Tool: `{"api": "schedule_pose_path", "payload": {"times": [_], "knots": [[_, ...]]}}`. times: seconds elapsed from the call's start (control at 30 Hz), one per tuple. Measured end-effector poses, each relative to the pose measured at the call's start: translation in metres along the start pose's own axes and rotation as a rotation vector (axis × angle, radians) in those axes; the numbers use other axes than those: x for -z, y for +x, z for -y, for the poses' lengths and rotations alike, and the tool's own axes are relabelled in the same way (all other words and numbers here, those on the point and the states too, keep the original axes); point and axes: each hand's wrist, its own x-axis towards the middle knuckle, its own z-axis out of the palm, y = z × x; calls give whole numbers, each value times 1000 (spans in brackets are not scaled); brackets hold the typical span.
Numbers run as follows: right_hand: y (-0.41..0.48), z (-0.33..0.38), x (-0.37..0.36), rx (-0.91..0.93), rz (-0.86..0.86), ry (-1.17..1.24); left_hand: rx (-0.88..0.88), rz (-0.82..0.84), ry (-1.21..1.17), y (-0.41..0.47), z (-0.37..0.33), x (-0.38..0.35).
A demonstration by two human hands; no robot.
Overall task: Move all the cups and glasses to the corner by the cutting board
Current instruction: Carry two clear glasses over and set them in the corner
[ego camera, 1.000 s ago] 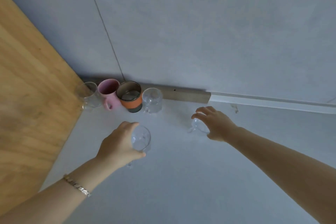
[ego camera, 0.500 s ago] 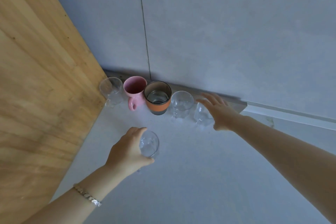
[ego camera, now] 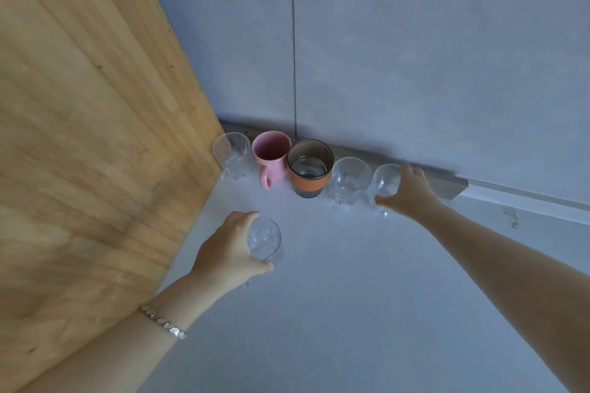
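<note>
Head view: a row of vessels stands along the wall at the corner of the upright cutting board (ego camera: 95,137); from the board outward these are a clear glass (ego camera: 231,153), a pink mug (ego camera: 271,155), an orange-banded cup (ego camera: 309,169), a second clear glass (ego camera: 349,180) and a third clear glass (ego camera: 384,183); each stands upright, just beside its neighbour, on the pale surface (ego camera: 351,313).

The right hand (ego camera: 410,193) is wrapped around the third clear glass at the far end of the row, thumb on the near side and fingers over the far side; the glass appears to rest on the surface, though contact at its base cannot be confirmed.

The left hand (ego camera: 228,254) grips a fourth glass (ego camera: 264,239) from its left side, thumb beneath and fingers curled over the rim side; this glass sits apart from the row, nearer the viewer, in front of the gap between the pink mug and the orange-banded cup; whether its foot touches the surface cannot be told.

Governing relation: the row lies ahead of the left hand, toward the wall; the free space closest to the corner lies ahead and slightly left, between the fourth glass and the board edge; the left hand is the nearer one to that space; judged sequence: right hand lets go, left hand advances its glass forward, axis kept vertical, clear of the mug handle.
</note>
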Motion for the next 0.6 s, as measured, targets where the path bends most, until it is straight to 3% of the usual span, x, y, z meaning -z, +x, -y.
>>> {"api": "schedule_pose_path", "payload": {"times": [0.1, 0.27, 0.43, 0.6], "knots": [[-17, -9, -5, -88, 25, -21, 6, 8, 30, 15, 14, 13], [-62, -37, -21, -157, 189, -253, 29, 1, 179, 57, 27, 43], [-88, -55, -34, -66, 352, -353, 8, 8, 289, 82, 35, 60], [-102, -57, -38, -17, 370, -357, 10, 45, 445, 85, 45, 65]]}}
